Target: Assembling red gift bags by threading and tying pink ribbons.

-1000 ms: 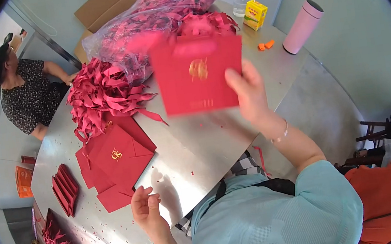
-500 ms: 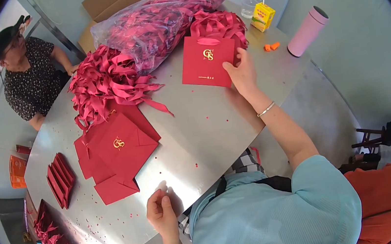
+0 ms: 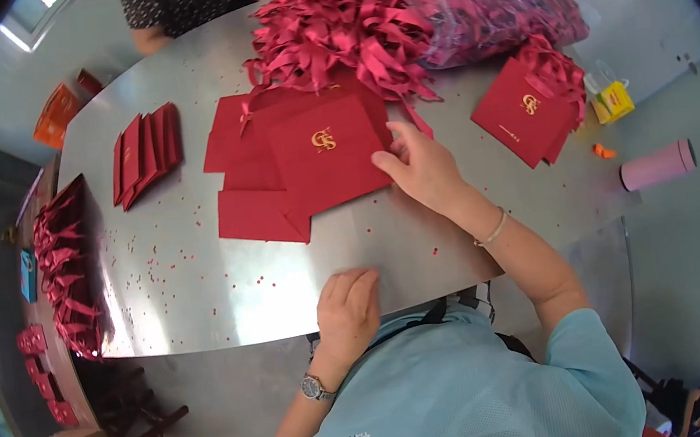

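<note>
Fingertips of your right hand (image 3: 423, 169) press the right edge of the top red envelope (image 3: 326, 155), gripping nothing, on the stack lying mid-counter (image 3: 225, 279) below the ribbon heap (image 3: 344, 38). Your left hand (image 3: 347, 307) rests loosely curled and empty at the counter's near edge.

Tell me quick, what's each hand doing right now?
Left hand: empty, fingers curled, resting on the metal table's near edge.
Right hand: open, fingertips on the edge of the top red envelope; holding nothing.
</note>
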Motion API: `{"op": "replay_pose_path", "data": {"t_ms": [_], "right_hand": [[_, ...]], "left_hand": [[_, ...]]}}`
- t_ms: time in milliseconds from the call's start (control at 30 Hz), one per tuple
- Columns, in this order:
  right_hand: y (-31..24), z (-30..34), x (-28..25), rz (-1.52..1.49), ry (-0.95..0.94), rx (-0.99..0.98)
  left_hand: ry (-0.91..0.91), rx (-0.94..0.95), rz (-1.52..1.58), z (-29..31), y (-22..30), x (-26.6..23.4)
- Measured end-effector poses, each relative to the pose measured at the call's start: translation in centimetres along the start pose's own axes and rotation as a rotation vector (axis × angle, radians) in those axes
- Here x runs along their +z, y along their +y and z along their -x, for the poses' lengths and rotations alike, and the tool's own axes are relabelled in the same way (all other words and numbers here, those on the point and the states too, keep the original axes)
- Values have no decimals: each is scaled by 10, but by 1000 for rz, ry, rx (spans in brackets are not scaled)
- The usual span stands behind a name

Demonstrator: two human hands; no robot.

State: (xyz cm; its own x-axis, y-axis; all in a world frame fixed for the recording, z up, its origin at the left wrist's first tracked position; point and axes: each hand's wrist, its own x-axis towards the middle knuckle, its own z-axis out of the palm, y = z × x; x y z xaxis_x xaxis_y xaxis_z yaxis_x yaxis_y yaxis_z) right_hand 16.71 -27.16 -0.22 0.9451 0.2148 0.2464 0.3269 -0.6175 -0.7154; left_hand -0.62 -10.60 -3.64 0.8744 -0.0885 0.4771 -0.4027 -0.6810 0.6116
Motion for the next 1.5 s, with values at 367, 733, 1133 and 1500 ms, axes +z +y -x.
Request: {"op": "replay_pose_path", "data": {"t_ms": [367,733,1133,1500], "right_hand": [[-11,48,11,-788,-99,138],[32,13,-40,349,15,-349],[35,4,-68,356,-236,-851],[-32,90,-16,-321,-266,-69]], "left_hand": [[132,39,90,3,4,-10],[15,-130,-365,-77,-11,-20],[-228,-278,-327,-90,-15,-22],[-437,-478,89,-88,-6,-34]]}}
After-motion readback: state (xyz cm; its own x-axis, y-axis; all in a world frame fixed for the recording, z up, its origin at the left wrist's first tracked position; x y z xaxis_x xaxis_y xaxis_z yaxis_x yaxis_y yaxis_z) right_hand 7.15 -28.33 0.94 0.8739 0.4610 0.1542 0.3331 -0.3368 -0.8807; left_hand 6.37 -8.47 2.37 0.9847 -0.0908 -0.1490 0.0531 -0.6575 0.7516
